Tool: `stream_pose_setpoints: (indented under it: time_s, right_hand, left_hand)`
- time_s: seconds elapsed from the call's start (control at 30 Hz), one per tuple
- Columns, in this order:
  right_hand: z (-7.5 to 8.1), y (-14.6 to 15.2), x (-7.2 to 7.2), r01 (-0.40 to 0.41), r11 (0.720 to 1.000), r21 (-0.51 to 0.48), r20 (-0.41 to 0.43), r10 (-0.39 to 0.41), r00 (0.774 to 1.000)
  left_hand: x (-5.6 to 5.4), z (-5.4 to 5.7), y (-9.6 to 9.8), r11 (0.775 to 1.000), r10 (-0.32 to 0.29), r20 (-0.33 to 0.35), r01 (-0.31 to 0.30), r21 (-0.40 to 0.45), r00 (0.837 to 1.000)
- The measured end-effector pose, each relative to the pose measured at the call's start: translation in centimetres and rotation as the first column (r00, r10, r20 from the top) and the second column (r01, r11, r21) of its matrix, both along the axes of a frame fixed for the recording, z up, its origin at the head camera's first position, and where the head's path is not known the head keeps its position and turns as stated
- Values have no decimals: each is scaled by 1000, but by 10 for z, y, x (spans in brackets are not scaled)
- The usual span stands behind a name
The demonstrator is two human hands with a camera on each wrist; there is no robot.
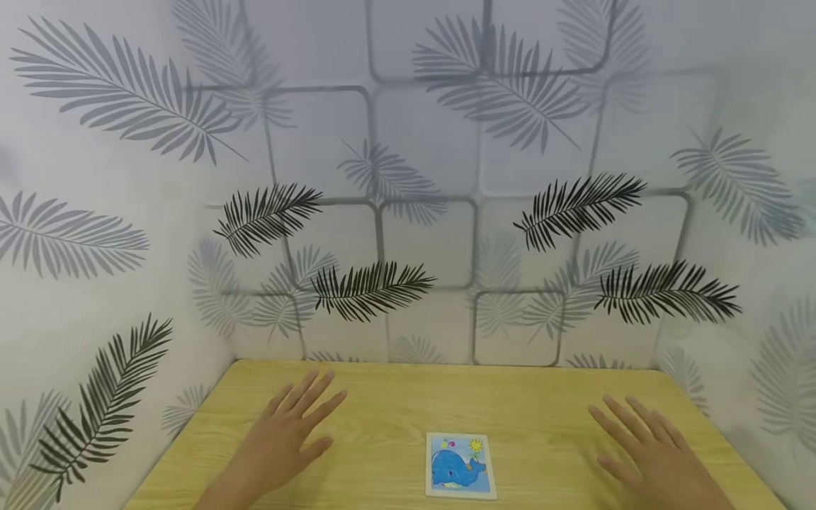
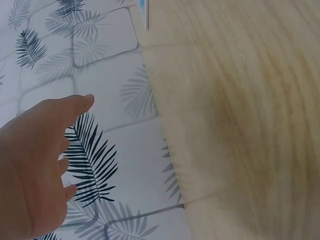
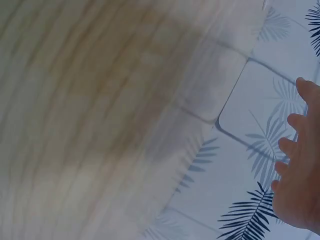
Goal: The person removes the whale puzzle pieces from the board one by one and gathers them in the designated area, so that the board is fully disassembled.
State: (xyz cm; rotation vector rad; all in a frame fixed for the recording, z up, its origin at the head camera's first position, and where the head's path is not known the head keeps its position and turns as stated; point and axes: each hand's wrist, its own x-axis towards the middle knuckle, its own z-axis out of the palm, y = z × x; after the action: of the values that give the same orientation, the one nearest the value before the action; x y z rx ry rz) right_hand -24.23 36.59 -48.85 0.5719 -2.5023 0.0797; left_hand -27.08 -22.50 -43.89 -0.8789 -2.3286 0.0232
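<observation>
A square picture puzzle with a white border, showing a blue whale and a yellow sun, lies flat on the wooden table near its front. To its left, in the head view, is my left hand, fingers spread and holding nothing. My right hand is on the other side of the picture, likewise spread and holding nothing. Both hands are apart from the picture. The left wrist view shows the left hand above the table; the right wrist view has the right hand at its edge.
Behind the table rises a pale wall with a leaf and rounded-square pattern. Similar walls stand at the left and right sides, close to the table's edges.
</observation>
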Motion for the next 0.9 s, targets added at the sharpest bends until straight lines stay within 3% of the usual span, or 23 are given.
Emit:
stream_pose_setpoints:
  time_s: [0.1,0.17,0.3,0.43,0.5,0.63,0.67,0.73,0.83,0.9]
  right_hand:
    - [-4,-10,0,-14,994,-106,102,25,994]
    - [-2,-18,0,-39,983,-182,160,69,985]
    - [6,-35,1,-76,931,-356,309,194,931]
    - [16,-50,1,-45,873,-487,460,299,836]
    - [20,-58,-1,-33,855,-518,508,338,792]
    - [25,-75,-6,-54,813,-579,546,437,715]
    - [25,-80,-7,-73,809,-583,538,451,712]
    - [26,-89,-11,-133,794,-593,496,491,716]
    - [26,-102,-19,-195,774,-603,453,533,715]
    - [25,-112,-27,-231,755,-614,439,570,694]
  left_hand:
    - [4,-6,4,997,-33,140,24,70,990]
    - [7,-8,8,988,-84,287,43,147,954]
    - [14,-9,19,959,-184,530,34,281,828]
    - [16,-11,30,939,-238,642,4,344,729]
    - [16,-11,36,916,-289,696,-22,401,657]
    - [17,-10,51,857,-406,771,-89,508,491]
    - [17,-10,56,849,-425,774,-92,521,469]
    - [16,-10,67,840,-447,776,-87,535,445]
    - [13,-12,85,855,-438,776,-57,516,454]
    - [10,-16,97,872,-419,783,-37,488,461]
